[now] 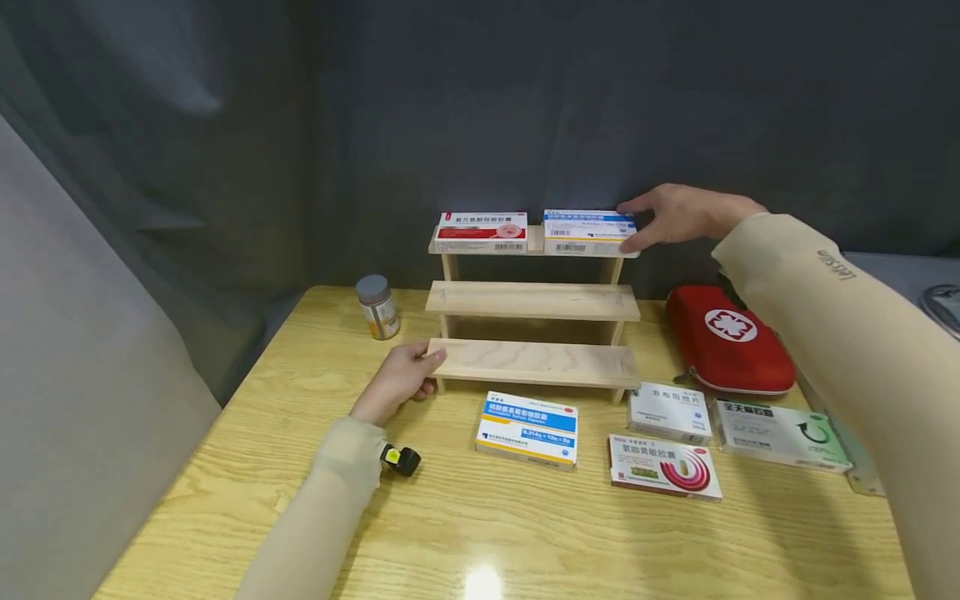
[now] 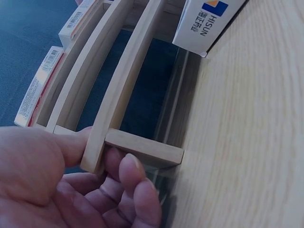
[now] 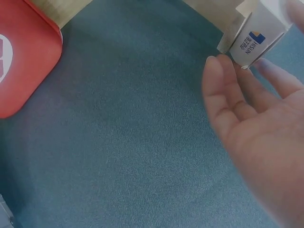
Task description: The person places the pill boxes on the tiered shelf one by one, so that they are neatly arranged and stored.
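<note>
A three-tier wooden shelf (image 1: pixel 534 300) stands at the table's back edge. At the left end of its lowest board, my left hand (image 1: pixel 401 375) grips the wood, thumb on top and fingers curled beneath; the left wrist view shows this board (image 2: pixel 116 90) between thumb and fingers. On the top board, my right hand (image 1: pixel 671 218) holds the right end of a blue-and-white medicine box (image 1: pixel 581 232), thumb at the front corner and a finger at the back. The box's HISUN end (image 3: pixel 251 45) shows in the right wrist view. A red-and-white medicine box (image 1: pixel 482 232) lies to its left.
Before the shelf lies another blue-and-white medicine box (image 1: pixel 527 429). To its right are a white box (image 1: pixel 669 412), a box with pink rings (image 1: pixel 663 467) and a green-and-white box (image 1: pixel 780 433). A red first-aid case (image 1: pixel 727 342) sits behind them; a grey-capped bottle (image 1: pixel 378 307) stands left.
</note>
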{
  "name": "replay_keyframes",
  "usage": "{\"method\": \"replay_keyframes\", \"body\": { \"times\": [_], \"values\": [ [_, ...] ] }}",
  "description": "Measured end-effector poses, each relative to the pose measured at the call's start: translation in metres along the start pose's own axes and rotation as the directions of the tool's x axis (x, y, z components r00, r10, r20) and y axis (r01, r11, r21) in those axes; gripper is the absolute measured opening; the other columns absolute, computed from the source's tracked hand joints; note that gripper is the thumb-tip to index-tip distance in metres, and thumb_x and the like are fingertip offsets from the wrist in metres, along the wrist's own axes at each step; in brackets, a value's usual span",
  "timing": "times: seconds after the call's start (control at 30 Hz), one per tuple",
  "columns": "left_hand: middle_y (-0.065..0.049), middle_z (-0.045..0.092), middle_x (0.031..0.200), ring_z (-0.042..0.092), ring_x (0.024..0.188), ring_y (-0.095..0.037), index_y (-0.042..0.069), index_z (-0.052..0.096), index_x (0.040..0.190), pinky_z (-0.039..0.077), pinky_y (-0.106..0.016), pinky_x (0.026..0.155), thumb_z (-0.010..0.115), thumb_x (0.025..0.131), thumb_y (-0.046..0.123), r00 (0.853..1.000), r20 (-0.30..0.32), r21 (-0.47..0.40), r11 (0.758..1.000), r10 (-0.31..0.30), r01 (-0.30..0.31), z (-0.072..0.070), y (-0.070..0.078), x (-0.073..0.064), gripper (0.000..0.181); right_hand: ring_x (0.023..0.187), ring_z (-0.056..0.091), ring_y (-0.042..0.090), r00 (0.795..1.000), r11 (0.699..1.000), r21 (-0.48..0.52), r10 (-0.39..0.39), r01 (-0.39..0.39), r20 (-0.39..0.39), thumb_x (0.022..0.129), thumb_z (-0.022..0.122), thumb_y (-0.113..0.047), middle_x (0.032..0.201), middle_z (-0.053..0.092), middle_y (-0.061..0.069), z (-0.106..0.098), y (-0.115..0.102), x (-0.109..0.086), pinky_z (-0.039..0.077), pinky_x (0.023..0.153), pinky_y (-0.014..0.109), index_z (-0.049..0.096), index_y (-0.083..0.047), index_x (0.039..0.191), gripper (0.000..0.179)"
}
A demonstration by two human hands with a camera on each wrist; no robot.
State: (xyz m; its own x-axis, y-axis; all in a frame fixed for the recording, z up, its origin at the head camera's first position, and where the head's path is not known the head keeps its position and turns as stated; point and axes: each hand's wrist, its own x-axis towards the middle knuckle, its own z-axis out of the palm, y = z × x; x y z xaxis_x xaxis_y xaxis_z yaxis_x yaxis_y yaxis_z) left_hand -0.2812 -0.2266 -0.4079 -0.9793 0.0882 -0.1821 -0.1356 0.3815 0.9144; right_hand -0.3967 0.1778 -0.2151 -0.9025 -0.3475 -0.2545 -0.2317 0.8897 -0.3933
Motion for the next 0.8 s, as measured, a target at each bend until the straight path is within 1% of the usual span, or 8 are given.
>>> {"method": "replay_keyframes", "body": {
  "times": [0.07,0.2,0.3,0.4,0.47,0.57,0.67,0.8],
  "values": [
    [-0.012,0.061,0.089,0.056,0.063,-0.017,0.003,0.048,0.145,0.051,-0.028,0.059,0.058,0.102,0.032,1.000,0.003,-0.002,1.000,0.001,-0.001,0.001,-0.001,0.001,0.053,0.126,0.030,0.041,1.000,1.000,0.019,0.003,-0.003,0.007,0.083,0.078,-0.048,0.145,0.038,0.025,0.001,0.001,0.001,0.023,0.107,0.066,0.028,-0.007,0.156,0.098],
    [-0.011,0.062,0.089,0.056,0.062,-0.016,0.003,0.046,0.146,0.052,-0.028,0.059,0.057,0.102,0.033,1.000,0.009,0.013,1.000,0.004,-0.004,0.004,-0.001,0.004,0.055,0.125,0.030,0.041,1.000,0.999,0.040,0.016,-0.017,0.011,0.083,0.078,-0.048,0.144,0.039,0.025,0.003,0.004,-0.001,0.024,0.106,0.065,0.027,-0.008,0.156,0.098],
    [-0.012,0.062,0.088,0.056,0.062,-0.016,0.003,0.047,0.146,0.052,-0.028,0.059,0.057,0.102,0.033,1.000,0.013,0.018,1.000,0.009,-0.009,0.007,0.000,0.007,0.054,0.128,0.027,0.042,1.000,0.999,0.037,0.027,-0.027,0.001,0.083,0.078,-0.047,0.148,0.035,0.027,0.001,0.007,-0.004,0.019,0.108,0.067,0.025,-0.010,0.158,0.099],
    [-0.012,0.062,0.086,0.056,0.062,-0.016,0.003,0.047,0.146,0.052,-0.028,0.058,0.058,0.102,0.033,1.000,0.020,0.013,1.000,0.015,-0.015,0.008,0.001,0.011,0.055,0.132,0.027,0.044,0.999,0.999,0.035,0.042,-0.042,-0.022,0.084,0.077,-0.049,0.153,0.029,0.027,-0.002,0.009,-0.012,0.019,0.108,0.070,0.022,-0.014,0.159,0.099],
    [-0.012,0.061,0.087,0.056,0.063,-0.016,0.003,0.046,0.147,0.052,-0.028,0.059,0.057,0.102,0.034,1.000,0.023,0.015,1.000,0.017,-0.017,0.008,0.002,0.013,0.055,0.132,0.030,0.044,0.998,0.999,0.032,0.044,-0.043,-0.054,0.085,0.074,-0.051,0.153,0.029,0.027,-0.003,0.010,-0.019,0.023,0.107,0.070,0.022,-0.016,0.159,0.097],
    [-0.012,0.061,0.089,0.056,0.064,-0.016,0.002,0.040,0.150,0.053,-0.029,0.060,0.057,0.102,0.034,1.000,0.023,0.018,1.000,0.016,-0.016,0.007,0.003,0.017,0.060,0.129,0.037,0.043,0.993,0.999,0.030,0.035,-0.031,-0.113,0.089,0.070,-0.049,0.150,0.034,0.027,0.001,0.006,-0.034,0.029,0.105,0.068,0.024,-0.015,0.158,0.090],
    [-0.012,0.061,0.091,0.056,0.065,-0.017,0.002,0.038,0.151,0.054,-0.030,0.062,0.057,0.102,0.034,1.000,0.016,0.020,1.000,0.011,-0.011,0.005,0.004,0.019,0.061,0.127,0.041,0.043,0.986,1.000,0.017,0.021,-0.018,-0.166,0.092,0.067,-0.047,0.148,0.039,0.028,0.011,-0.001,-0.049,0.035,0.102,0.065,0.029,-0.013,0.157,0.083],
    [-0.012,0.060,0.093,0.057,0.065,-0.016,0.001,0.037,0.151,0.055,-0.030,0.063,0.056,0.103,0.034,1.000,0.013,0.022,1.000,0.014,-0.014,0.002,0.003,0.023,0.062,0.128,0.042,0.045,0.973,1.000,0.008,0.020,-0.018,-0.229,0.091,0.069,-0.046,0.149,0.039,0.026,0.030,-0.011,-0.074,0.044,0.097,0.061,0.035,-0.013,0.155,0.079]
  ]
}}
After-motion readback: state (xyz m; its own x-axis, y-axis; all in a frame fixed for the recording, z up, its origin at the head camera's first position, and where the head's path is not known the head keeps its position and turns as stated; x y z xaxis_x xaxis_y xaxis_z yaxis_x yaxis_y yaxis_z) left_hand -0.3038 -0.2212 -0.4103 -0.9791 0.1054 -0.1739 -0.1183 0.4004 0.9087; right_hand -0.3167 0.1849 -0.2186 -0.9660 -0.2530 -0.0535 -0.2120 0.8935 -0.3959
